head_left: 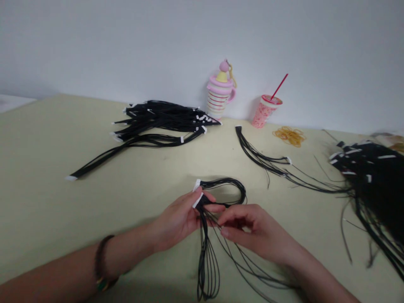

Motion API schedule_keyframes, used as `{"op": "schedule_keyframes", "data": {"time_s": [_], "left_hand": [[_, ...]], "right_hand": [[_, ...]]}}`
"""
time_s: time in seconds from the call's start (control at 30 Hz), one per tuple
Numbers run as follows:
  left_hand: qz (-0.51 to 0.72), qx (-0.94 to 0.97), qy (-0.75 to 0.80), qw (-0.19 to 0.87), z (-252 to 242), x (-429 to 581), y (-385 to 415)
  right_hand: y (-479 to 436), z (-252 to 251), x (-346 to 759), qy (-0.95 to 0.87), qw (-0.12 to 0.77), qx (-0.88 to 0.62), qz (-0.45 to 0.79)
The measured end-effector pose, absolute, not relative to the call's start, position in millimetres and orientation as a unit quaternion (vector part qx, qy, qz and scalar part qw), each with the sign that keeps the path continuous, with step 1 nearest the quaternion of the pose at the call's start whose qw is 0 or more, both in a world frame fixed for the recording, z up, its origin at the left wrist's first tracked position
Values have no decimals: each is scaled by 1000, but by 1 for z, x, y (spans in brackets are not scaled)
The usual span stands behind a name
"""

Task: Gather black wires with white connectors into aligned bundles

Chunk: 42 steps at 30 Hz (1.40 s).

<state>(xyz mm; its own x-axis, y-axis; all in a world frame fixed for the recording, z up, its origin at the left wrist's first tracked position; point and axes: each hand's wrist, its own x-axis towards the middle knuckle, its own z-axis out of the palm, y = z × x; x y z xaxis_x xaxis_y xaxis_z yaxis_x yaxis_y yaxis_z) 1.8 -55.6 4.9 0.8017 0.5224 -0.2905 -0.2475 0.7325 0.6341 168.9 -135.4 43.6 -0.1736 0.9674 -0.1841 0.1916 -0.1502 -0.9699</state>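
A black wire harness [206, 252] with white connectors hangs in front of me over the table. My left hand [186, 214] is closed on it near a white connector [198, 200], the thumb beside a second white connector [197, 184]. Some wires loop out to the right behind the fingers, and others droop in a loop below. With thumb and forefinger together, my right hand [252, 229] pinches thin black wires just right of the left fingers. Loose wires trail from there toward the lower right, partly behind the right wrist.
Bundled harnesses [158, 120] lie at the back left. A striped cup [217, 99] and a pink cup with a straw [263, 113] stand by the wall. Rubber bands [288, 136] lie beside them. One harness [252, 155] stretches toward a large black wire pile [378, 181] at right.
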Motion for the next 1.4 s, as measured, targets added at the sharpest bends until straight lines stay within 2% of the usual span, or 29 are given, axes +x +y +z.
{"op": "schedule_keyframes", "data": {"time_s": [0.1, 0.2, 0.3, 0.43, 0.57, 0.67, 0.73, 0.83, 1.0, 1.07, 1.23, 1.4], "left_hand": [[212, 295, 246, 899, 5, 1, -56], [212, 296, 249, 898, 5, 1, -55], [213, 301, 257, 893, 4, 1, -54], [209, 304, 256, 894, 3, 0, -54], [207, 304, 254, 894, 4, 0, -55], [197, 312, 263, 891, 6, 0, -56], [194, 320, 270, 887, 7, 0, -56], [185, 341, 270, 881, 8, 0, -57], [151, 362, 285, 875, 12, 0, -57], [147, 367, 289, 872, 12, 0, -56], [137, 380, 284, 870, 12, -1, -56], [134, 380, 277, 872, 10, -1, -58]], "right_hand": [[-134, 52, 186, -425, 331, -442, 717], [-138, 60, 206, -382, 375, -387, 751], [-144, 67, 228, -388, 467, -389, 693], [-150, 71, 255, -400, 610, -410, 548], [-150, 78, 269, -381, 727, -363, 442], [-150, 84, 273, -363, 773, -357, 379], [-149, 85, 272, -375, 760, -379, 371], [-144, 78, 260, -410, 692, -449, 390], [-132, 51, 203, -471, 505, -618, 374], [-131, 41, 180, -546, 442, -630, 331], [-131, 24, 156, -649, 409, -597, 236], [-129, 17, 154, -675, 386, -572, 260]]}}
